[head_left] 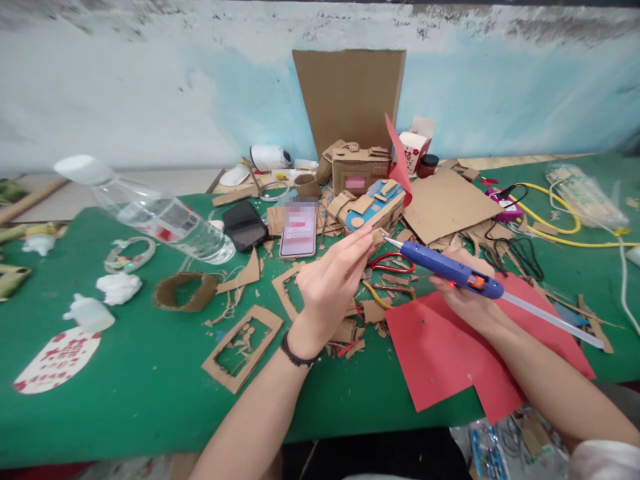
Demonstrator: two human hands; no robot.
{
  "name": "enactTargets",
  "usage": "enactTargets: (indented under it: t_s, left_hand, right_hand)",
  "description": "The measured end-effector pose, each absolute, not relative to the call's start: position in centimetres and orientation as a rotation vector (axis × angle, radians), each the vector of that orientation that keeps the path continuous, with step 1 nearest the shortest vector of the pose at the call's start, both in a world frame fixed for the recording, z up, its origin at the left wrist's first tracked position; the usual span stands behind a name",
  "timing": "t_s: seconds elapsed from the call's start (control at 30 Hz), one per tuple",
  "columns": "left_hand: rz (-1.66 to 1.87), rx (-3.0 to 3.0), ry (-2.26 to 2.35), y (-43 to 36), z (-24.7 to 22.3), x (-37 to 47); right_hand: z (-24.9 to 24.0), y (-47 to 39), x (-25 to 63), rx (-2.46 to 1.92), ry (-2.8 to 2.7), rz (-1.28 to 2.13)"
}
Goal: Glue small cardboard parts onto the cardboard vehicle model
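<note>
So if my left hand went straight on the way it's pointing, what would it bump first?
Past the small cardboard piece it seems to hold, your left hand would probably meet the blue-topped cardboard model; depth is unclear, so it might pass above.

Nothing I can read out for sure — red characters on the oval paper card [59, 360] and the small gift box [413, 151], a barcode label [175, 219] on the plastic bottle [133, 201] — all too blurred for me.

Craft workshop: green tabletop [150, 427] strewn with cut cardboard [450, 203], glue gun [437, 261] at three o'clock, stained wall [175, 87] at twelve.
</note>
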State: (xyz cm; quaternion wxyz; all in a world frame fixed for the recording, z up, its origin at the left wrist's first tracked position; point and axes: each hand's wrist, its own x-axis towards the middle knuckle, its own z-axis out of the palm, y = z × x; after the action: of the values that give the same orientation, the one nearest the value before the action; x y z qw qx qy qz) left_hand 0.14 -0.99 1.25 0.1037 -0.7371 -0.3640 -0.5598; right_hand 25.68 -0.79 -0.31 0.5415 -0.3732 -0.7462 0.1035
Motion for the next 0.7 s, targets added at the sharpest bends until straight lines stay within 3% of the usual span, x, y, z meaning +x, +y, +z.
enactTargets:
  t_s: [0.37,0.7]
  left_hand:
    - [-1.765,-2.176,-1.113,-0.9,0.6,0.1]
    - [-2.614,-2.230,-1.679,-0.6,1.0,1.1]
  right_hand:
    - [-0.4,-0.8,25.9,-0.814,-1.783,0.211]
    - [-1.7,0.7,27.5,-0.672,-1.929,0.149]
